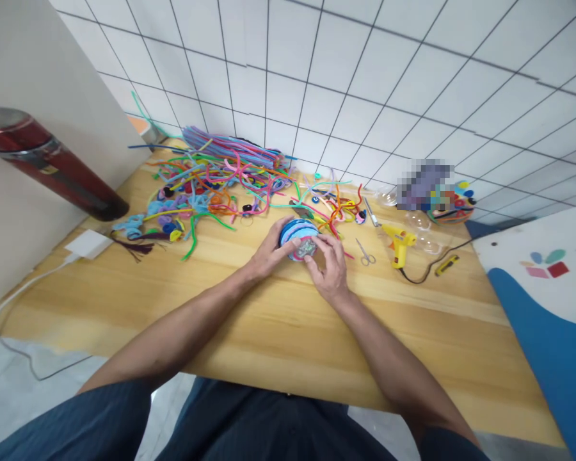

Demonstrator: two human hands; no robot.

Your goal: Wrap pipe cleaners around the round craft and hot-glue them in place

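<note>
A round ball wrapped in blue, light blue and pink bands is held between both hands over the middle of the wooden table. It looks covered in pipe cleaners, with a clear, shiny patch on the side toward me. My left hand curls around its left side, thumb across the front. On the right side, the fingers and thumb of my right hand press against the ball near the shiny patch. Small scissors lie to the right of my right hand.
Loose pipe cleaners pile up behind, beside a bundle along the tiled wall. A yellow glue gun with a cord and a yellow cutter lie right. A red thermos and white charger stand left.
</note>
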